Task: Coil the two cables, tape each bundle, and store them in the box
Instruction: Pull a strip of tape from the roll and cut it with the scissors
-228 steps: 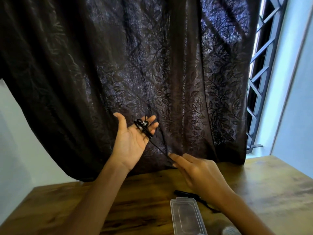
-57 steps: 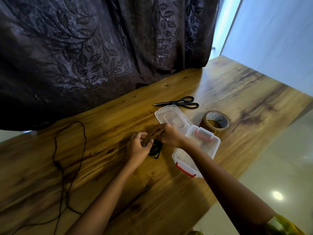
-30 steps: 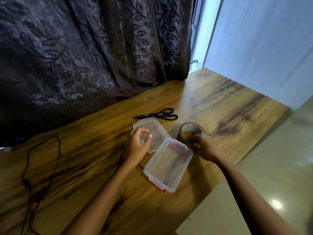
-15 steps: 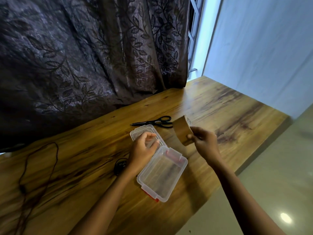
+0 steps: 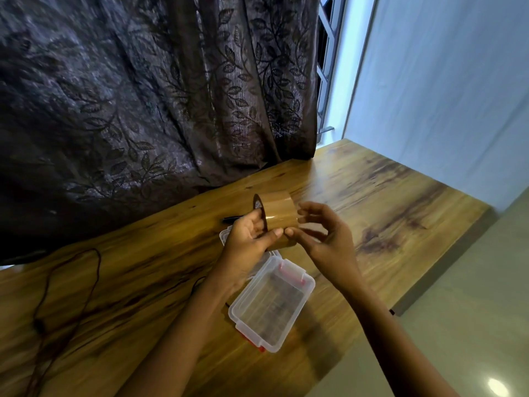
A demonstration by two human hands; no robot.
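Tape [image 5: 279,217] is now riding up above the box [image 5: 272,305], left hand [image 5: 252,239] joining in and gripping through its core, right hand [image 5: 323,236] pinching its face, perhaps hunting the end. Light, stiff roll, sticky strip: keep holding the core.

Box [image 5: 308,278] — scissors [image 5: 231,219] perhaps behind, cable [image 5: 38,328] left

- Count two hands: your left hand [image 5: 252,239] and your right hand [image 5: 323,245].
- Count one brown tape roll [image 5: 279,214].
- Count one clear box [image 5: 269,308] with one lid [image 5: 224,236].
- Count two cables: one loose cable [image 5: 38,328] at your left, and one second cable [image 5: 199,282], partly hidden by your left forearm.
- Count one black pointed item [image 5: 232,218], mostly hidden.
- Count one bench [image 5: 386,213] and one curtain [image 5: 143,96].
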